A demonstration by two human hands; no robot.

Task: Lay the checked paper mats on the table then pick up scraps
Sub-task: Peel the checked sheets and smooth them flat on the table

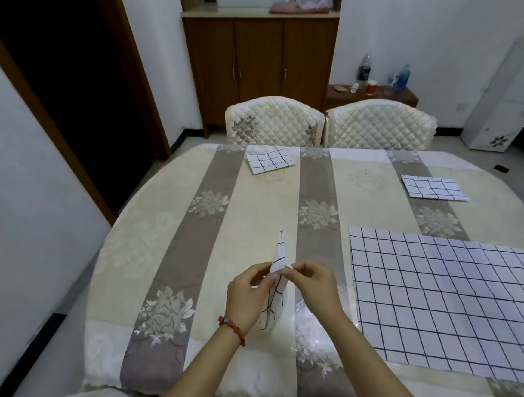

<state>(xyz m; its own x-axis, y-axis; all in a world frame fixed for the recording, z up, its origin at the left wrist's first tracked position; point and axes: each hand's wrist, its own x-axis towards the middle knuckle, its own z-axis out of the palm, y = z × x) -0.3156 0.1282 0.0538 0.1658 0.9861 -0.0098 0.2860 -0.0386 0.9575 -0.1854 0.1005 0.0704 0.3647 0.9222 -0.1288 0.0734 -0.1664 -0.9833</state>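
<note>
A folded checked paper mat (279,278), white with black grid lines, is held upright above the table's near middle. My left hand (248,293) and my right hand (316,283) both pinch it at its upper part. A large checked mat (444,303) lies spread flat on the table at the right. Two smaller folded checked mats lie flat farther off: one (269,161) at the far edge, another (434,188) at the far right.
The round table (169,237) wears a cream cloth with grey floral stripes. Two quilted chairs (330,124) stand at its far side. Behind are a wooden cabinet (262,57), a low stand with bottles and cups (371,91), and a dark doorway at the left.
</note>
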